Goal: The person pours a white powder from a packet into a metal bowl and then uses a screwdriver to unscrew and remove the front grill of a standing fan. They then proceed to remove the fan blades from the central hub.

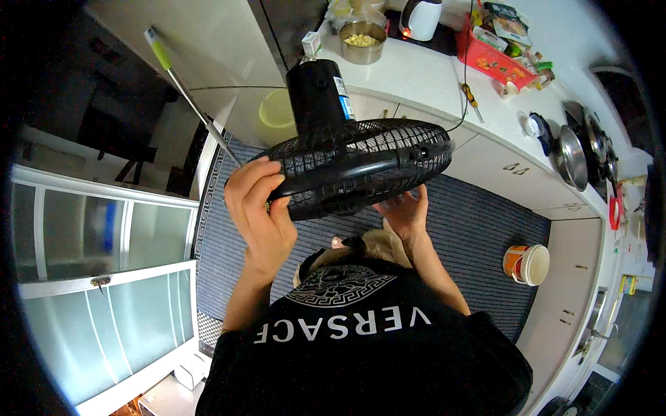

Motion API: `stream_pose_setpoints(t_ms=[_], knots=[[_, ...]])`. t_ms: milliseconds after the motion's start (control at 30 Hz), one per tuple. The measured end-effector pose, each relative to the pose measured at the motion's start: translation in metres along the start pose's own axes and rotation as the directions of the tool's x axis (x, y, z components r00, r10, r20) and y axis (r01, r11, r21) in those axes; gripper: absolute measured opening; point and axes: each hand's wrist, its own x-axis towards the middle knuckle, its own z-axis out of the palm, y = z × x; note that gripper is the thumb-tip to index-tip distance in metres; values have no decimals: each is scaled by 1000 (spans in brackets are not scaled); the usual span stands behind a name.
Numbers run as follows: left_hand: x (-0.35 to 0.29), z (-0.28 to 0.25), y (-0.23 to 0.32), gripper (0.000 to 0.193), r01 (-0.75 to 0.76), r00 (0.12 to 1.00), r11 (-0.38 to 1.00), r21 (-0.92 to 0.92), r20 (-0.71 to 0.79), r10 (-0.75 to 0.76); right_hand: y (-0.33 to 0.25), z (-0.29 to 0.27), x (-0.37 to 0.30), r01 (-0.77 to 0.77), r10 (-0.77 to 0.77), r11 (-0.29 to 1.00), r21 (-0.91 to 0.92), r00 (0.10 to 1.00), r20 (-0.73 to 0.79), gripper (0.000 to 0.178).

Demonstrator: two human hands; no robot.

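Note:
A black electric fan (368,163) is raised in front of me, its round wire cage tilted and its thick motor housing (316,93) pointing away toward the counter. My left hand (260,211) is closed on the near left rim of the cage, fingers over the top edge. Under the near right side of the rim, my right hand (408,213) supports the cage; its fingertips are partly hidden behind it. A thin black cord (465,76) runs at the fan's right, up across the counter. On the countertop lies a yellow-and-black screwdriver (471,97).
On the white counter (423,80) stand a metal pot (363,52) with pale pieces, a white kettle (420,19), a red basket (494,59) and steel pans (570,158). A bucket (533,265) sits on the grey mat (479,222). At left are a long-handled pole (187,90) and glass-panelled doors (111,326).

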Motion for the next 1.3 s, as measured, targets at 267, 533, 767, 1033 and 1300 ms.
stream_pose_setpoints(t_ms=[267, 533, 767, 1033, 1300], knots=[[-8, 4, -2, 20, -36, 997, 992, 118, -58, 43, -7, -1, 38, 177, -197, 978, 107, 955, 222, 55], [-10, 0, -10, 19, -49, 988, 992, 120, -142, 66, -71, 13, 23, 829, -747, 139, -541, 446, 492, 65], [-12, 4, -11, 21, -62, 982, 979, 193, -164, 94, -89, 14, 20, 858, -554, 227, -461, 503, 664, 51], [-16, 3, -10, 19, -74, 989, 976, 207, -110, 98, -91, 15, 23, 918, -614, 141, -371, 375, 694, 31], [-14, 0, -11, 24, -153, 971, 973, 174, -158, 181, -89, 22, 30, 911, -671, -122, -394, 217, 709, 27]])
